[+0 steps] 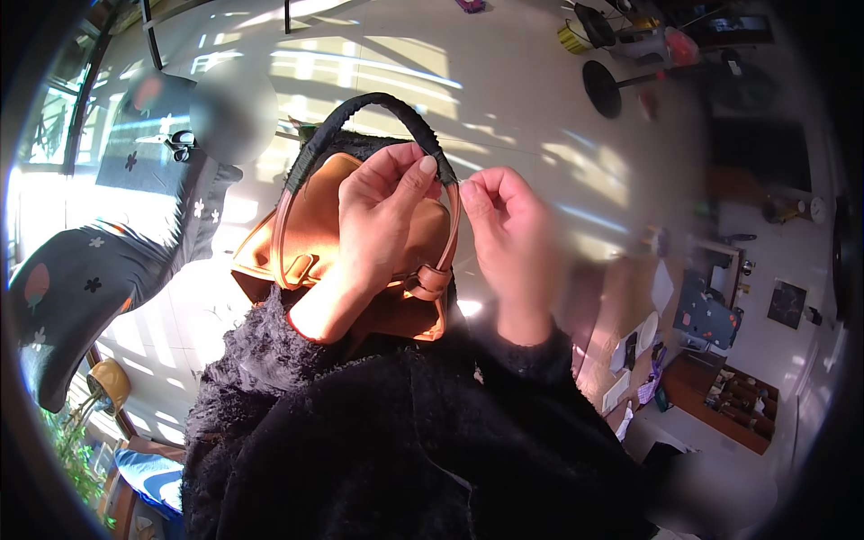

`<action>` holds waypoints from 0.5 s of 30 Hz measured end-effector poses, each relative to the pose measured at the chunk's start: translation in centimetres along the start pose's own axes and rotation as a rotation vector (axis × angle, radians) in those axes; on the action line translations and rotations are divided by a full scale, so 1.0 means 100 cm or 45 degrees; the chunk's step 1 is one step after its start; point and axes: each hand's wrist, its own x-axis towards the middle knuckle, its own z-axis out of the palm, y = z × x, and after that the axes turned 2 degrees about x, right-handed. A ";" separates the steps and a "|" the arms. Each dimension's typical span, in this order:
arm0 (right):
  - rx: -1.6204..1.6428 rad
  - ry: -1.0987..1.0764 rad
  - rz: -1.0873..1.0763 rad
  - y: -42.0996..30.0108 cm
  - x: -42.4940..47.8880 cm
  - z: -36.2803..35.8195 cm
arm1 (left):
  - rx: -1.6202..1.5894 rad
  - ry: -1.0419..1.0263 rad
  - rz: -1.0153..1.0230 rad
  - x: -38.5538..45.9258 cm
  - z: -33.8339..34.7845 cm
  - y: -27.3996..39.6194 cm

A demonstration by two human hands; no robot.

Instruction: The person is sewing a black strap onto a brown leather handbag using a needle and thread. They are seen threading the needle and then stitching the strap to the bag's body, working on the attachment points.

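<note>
An orange-brown handbag [317, 202] rests upright against my lap. Its raised handle [371, 101] is wrapped in black fabric over the arch, while the lower ends stay bare brown strap. My left hand [378, 223] pinches the wrapped handle near its right end, thumb and fingers closed on it. Just right of that end, my right hand [506, 229] is raised with thumb and index fingertip together, beside the strap. Whether a thread or anything else thin is between those fingertips cannot be made out. A brown strap fastening [429, 282] sits at the bag's right side.
To the left stands a seat with a dark patterned cover [74, 270], with black-handled scissors [181, 145] on it. A yellow plant pot [109, 385] is at lower left. A long table [597, 351] with several items runs at the right. A black round base [601, 89] stands on the floor.
</note>
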 end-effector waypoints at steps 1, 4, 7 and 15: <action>-0.016 -0.001 -0.022 -0.002 0.000 0.000 | 0.010 0.006 -0.008 0.000 0.000 0.001; -0.054 -0.049 -0.070 -0.003 0.002 -0.002 | -0.018 0.013 -0.054 0.000 -0.002 0.002; -0.089 0.007 -0.232 -0.009 0.005 -0.003 | -0.073 -0.024 -0.043 0.002 -0.003 0.000; -0.530 0.066 -0.565 -0.011 0.010 0.007 | -0.147 -0.019 -0.067 0.001 -0.004 0.000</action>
